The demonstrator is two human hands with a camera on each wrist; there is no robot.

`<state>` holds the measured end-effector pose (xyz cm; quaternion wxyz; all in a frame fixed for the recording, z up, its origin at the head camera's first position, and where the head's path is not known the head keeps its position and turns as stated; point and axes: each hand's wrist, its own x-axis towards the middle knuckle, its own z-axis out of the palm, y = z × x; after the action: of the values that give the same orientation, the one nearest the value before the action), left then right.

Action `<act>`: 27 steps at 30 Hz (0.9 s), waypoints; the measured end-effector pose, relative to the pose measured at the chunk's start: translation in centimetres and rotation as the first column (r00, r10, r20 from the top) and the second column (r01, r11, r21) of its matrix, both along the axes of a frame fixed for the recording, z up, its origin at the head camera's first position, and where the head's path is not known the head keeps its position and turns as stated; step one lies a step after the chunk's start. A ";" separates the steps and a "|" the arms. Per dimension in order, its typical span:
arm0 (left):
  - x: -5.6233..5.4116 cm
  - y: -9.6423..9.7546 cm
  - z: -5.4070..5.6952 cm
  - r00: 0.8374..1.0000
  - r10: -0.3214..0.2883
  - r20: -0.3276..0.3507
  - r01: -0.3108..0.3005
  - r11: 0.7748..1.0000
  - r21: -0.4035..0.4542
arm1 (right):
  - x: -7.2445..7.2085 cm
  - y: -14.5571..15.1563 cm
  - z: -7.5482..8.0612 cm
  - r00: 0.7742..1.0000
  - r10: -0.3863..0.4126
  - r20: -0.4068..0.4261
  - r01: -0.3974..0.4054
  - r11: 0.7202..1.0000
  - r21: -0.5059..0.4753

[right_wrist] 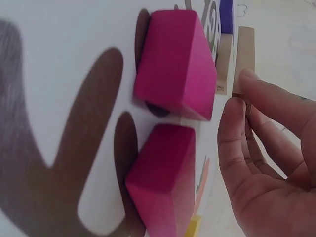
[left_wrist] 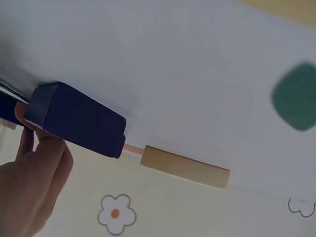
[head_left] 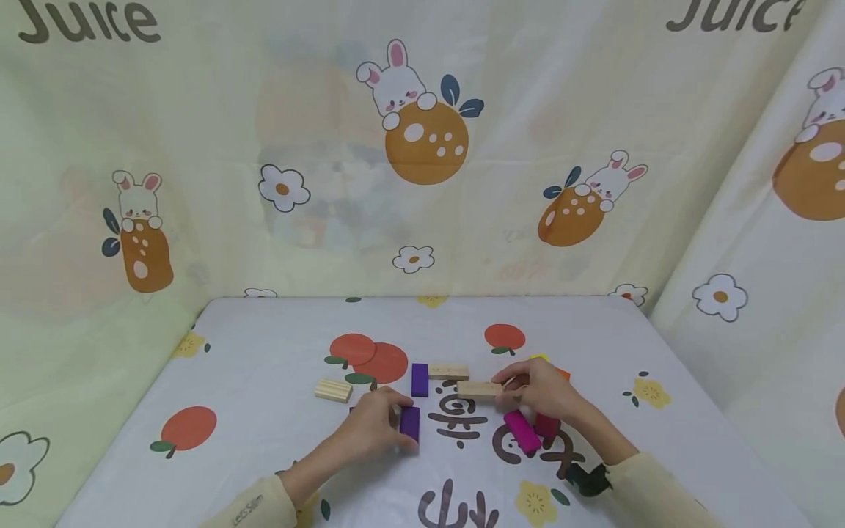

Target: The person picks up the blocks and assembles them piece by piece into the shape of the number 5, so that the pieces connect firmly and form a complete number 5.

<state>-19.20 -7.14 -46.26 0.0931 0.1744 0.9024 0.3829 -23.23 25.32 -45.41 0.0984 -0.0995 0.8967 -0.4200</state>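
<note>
My left hand (head_left: 372,425) pinches a purple block (head_left: 410,424) between thumb and fingers, low over the table. A second purple block (left_wrist: 81,121), mostly hidden behind that hand in the head view, looms close in the left wrist view. Just beyond, another purple block (head_left: 419,380) stands with a plain wooden block (head_left: 449,372) at its right side. My right hand (head_left: 544,389) holds one end of another wooden block (head_left: 478,389), whose free end points left; thumb and fingertips grip it in the right wrist view (right_wrist: 245,59).
Near the right hand lie a magenta block (head_left: 521,431) and a darker pinkish-red block (head_left: 546,425). Orange (head_left: 563,373) and yellow (head_left: 540,358) pieces peek out behind that hand. Pale wooden blocks (head_left: 334,390) lie left. A printed cloth covers the table (head_left: 264,455); curtains enclose it.
</note>
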 end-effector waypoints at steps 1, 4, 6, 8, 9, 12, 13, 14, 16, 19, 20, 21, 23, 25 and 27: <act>0.0 0.0 -0.1 1.000 -0.006 0.000 0.006 1.000 -0.005 | 0.0 -0.1 -0.1 1.000 0.004 0.003 -0.004 1.000 0.008; 0.0 0.0 -0.5 1.000 -0.020 0.001 0.020 1.000 -0.009 | 0.0 -0.5 -0.5 0.999 0.029 0.022 -0.029 0.999 0.024; 0.1 0.1 -0.6 1.000 -0.029 -0.002 0.029 1.000 -0.009 | 0.0 -0.8 -0.8 0.998 0.042 0.035 -0.043 0.999 0.027; 0.2 0.2 -0.6 0.999 -0.036 -0.010 0.036 0.999 -0.015 | 0.0 -1.0 -1.1 0.998 0.052 0.043 -0.053 0.998 0.032; 0.2 0.3 -0.6 0.999 -0.037 -0.010 0.037 0.999 -0.020 | 0.1 -1.2 -1.1 0.998 0.052 0.042 -0.054 0.998 0.038; 0.4 0.3 -0.5 0.999 -0.037 -0.012 0.036 0.999 -0.028 | 0.1 -1.3 -1.3 0.998 0.050 0.045 -0.053 0.997 0.054; 0.4 0.2 -0.4 0.999 -0.032 -0.010 0.031 0.999 -0.033 | 0.1 -1.3 -1.3 0.998 0.050 0.048 -0.053 0.997 0.059; 0.5 0.2 -0.4 1.000 -0.025 -0.004 0.025 0.999 -0.034 | 0.1 -1.3 -1.2 0.998 0.050 0.048 -0.053 0.997 0.062; 0.6 0.2 -0.4 1.000 -0.005 0.010 0.005 1.000 -0.031 | 0.2 -1.2 -1.0 0.998 0.053 0.046 -0.055 0.997 0.058; 0.7 0.1 -0.4 0.999 0.032 0.026 -0.031 0.999 -0.032 | 0.2 -1.0 -0.8 0.998 0.048 0.039 -0.050 0.997 0.056; 0.7 0.1 -0.4 0.999 0.042 0.031 -0.041 0.999 -0.028 | 0.2 -1.0 -0.8 0.998 0.047 0.035 -0.049 0.997 0.055; 0.7 0.0 -0.4 0.998 0.051 0.036 -0.050 0.998 -0.027 | 0.1 -0.9 -0.8 0.998 0.049 0.035 -0.050 0.997 0.053; 0.7 -0.2 -0.4 0.997 0.059 0.050 -0.057 0.998 -0.028 | 0.0 -0.9 -0.8 0.998 0.052 0.032 -0.053 0.997 0.060; 0.7 -0.3 -0.3 0.996 0.053 0.074 -0.051 0.998 -0.023 | 0.0 -0.9 -0.9 0.997 0.068 0.023 -0.069 0.995 0.068; 0.7 -0.4 -0.2 0.994 0.045 0.101 -0.043 0.999 -0.017 | -0.1 -0.9 -0.9 0.997 0.071 0.020 -0.072 0.995 0.075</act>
<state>-18.45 -7.50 -46.48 0.1318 0.1341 0.9030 0.3864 -23.30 24.38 -46.33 0.1247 -0.1242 0.9068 -0.3830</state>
